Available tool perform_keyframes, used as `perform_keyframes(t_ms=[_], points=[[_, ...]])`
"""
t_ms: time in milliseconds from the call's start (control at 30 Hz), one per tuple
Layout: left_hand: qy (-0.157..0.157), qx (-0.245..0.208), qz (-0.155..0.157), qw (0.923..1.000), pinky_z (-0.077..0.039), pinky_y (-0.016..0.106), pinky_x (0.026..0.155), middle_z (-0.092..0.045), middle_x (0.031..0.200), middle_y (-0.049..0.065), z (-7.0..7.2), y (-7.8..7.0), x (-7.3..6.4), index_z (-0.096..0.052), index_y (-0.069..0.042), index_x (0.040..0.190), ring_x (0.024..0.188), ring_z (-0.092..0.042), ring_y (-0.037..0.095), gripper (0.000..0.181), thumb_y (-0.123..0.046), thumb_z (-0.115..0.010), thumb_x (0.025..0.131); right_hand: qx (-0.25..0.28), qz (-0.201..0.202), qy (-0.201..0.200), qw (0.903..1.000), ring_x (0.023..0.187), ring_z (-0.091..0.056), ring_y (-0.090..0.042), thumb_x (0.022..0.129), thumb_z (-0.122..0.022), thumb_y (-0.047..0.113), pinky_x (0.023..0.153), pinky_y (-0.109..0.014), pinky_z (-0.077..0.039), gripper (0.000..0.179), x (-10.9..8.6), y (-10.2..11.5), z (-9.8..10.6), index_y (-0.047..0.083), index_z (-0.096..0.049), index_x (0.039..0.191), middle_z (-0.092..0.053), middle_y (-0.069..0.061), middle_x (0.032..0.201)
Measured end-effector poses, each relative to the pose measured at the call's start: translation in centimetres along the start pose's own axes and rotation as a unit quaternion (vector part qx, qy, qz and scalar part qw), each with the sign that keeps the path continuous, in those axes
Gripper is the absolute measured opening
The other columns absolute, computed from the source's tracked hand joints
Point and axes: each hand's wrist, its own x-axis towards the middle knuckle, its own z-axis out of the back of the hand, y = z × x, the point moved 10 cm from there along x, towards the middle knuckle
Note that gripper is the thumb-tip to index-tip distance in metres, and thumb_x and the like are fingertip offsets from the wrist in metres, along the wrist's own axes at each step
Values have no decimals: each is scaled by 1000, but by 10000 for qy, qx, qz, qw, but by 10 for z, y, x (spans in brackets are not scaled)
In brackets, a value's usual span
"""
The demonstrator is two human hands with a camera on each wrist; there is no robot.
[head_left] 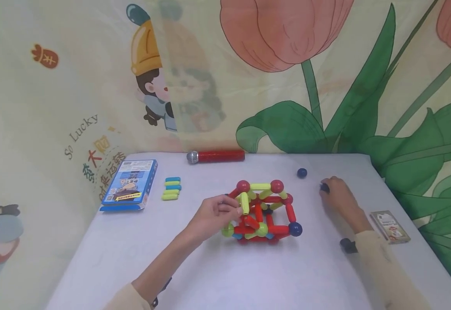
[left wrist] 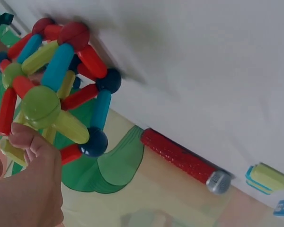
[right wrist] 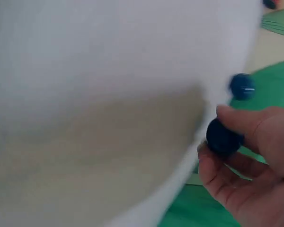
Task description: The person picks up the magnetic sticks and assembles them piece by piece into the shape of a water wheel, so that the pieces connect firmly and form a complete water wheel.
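Near the middle of the table stands a framework (head_left: pixel 281 229) of red, yellow-green and light blue rods joined by red, green and dark blue balls. My left hand (head_left: pixel 216 215) is at its left side, pinching a yellow-green rod (head_left: pixel 245 203) between thumb and fingers. In the left wrist view, that hand's fingertips are right beside a red rod (left wrist: pixel 7 111) of the framework. Over at the right, my right hand (head_left: pixel 340 201) pinches a dark blue ball (right wrist: pixel 223 138) between thumb and fingers. A second dark blue ball (head_left: pixel 302 173) lies on the table just beyond it.
A red microphone (head_left: pixel 221 156) lies along the back edge. Several blue and yellow-green rods (head_left: pixel 171 188) are lined up at the left, beside a blue box (head_left: pixel 130 183). A small flat box (head_left: pixel 390 227) lies by the right forearm. A printed curtain (head_left: pixel 202 86) hangs behind the table.
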Motion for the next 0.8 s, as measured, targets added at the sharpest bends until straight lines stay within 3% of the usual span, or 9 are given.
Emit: perform_keyframes(t_ms=[100, 167, 267, 333, 433, 500, 633, 733, 800], points=[[114, -175, -354, 9992, -64, 35, 90, -80, 113, 7, -7, -2, -6, -70, -7, 123, 109, -76, 23, 30, -23, -80, 99, 218, -121, -351, 9991, 116, -61, -55, 101, -74, 9, 102, -66, -52, 45, -20, 18, 24, -17, -60, 135, -64, -38, 124], [97, -252, -576, 9980, -64, 33, 88, -80, 114, 8, -9, -3, -9, -70, -6, 122, 108, -77, 24, 30, -18, -82, 98, 367, 24, -788, 9962, 109, -64, -50, 99, -79, 12, 95, -60, -58, 46, -39, 44, 48, -13, -62, 134, -68, -34, 119], [-31, -313, -890, 9955, -63, 27, 85, -80, 113, 10, -9, -4, -11, -70, -4, 121, 103, -78, 24, 29, -11, -83, 96, 776, 825, -1575, 9810, 91, -68, -35, 90, -88, 10, 76, -38, -59, 44, -74, 98, 82, -7, -70, 127, -75, -23, 105], [-211, -239, -1080, 9936, -62, 24, 83, -80, 113, 10, -8, -6, -13, -70, -5, 121, 99, -77, 23, 29, -9, -84, 95, 1172, 1473, -1792, 9656, 84, -69, -26, 84, -92, 6, 71, -26, -55, 43, -95, 136, 92, -2, -74, 123, -77, -14, 101], [-499, -107, -1308, 9901, -62, 22, 82, -81, 110, 8, -7, -8, -17, -69, -6, 119, 96, -77, 20, 29, -8, -84, 94, 1801, 2435, -1665, 9384, 81, -69, -14, 77, -96, 3, 68, -20, -56, 46, -120, 190, 88, 5, -78, 119, -78, -3, 106], [-666, 11, -1442, 9873, -62, 22, 82, -81, 109, 7, -6, -9, -19, -69, -6, 118, 95, -78, 18, 29, -9, -85, 94, 2100, 2795, -1411, 9262, 85, -68, -10, 77, -97, 4, 71, -22, -59, 46, -130, 218, 76, 9, -79, 120, -76, 1, 112], [-808, 119, -1664, 9827, -61, 21, 82, -82, 109, 7, -7, -12, -21, -69, -6, 118, 97, -79, 18, 29, -5, -84, 94, 2385, 3077, -1203, 9132, 101, -71, -14, 77, -97, 5, 79, -32, -65, 48, -139, 250, 51, 10, -79, 121, -74, 1, 116], [-774, 81, -1801, 9806, -60, 20, 82, -81, 111, 11, -9, -13, -21, -68, -2, 119, 100, -79, 20, 29, 4, -79, 93, 2393, 3141, -1367, 9085, 108, -73, -19, 75, -99, 3, 84, -35, -65, 50, -141, 259, 41, 7, -77, 119, -74, -1, 115], [-752, 63, -1852, 9798, -60, 20, 82, -81, 111, 13, -10, -13, -22, -67, 0, 120, 101, -79, 21, 31, 8, -77, 92, 2357, 3202, -1541, 9045, 106, -73, -21, 72, -100, 2, 87, -30, -64, 51, -143, 262, 37, 5, -76, 117, -74, -3, 114]])
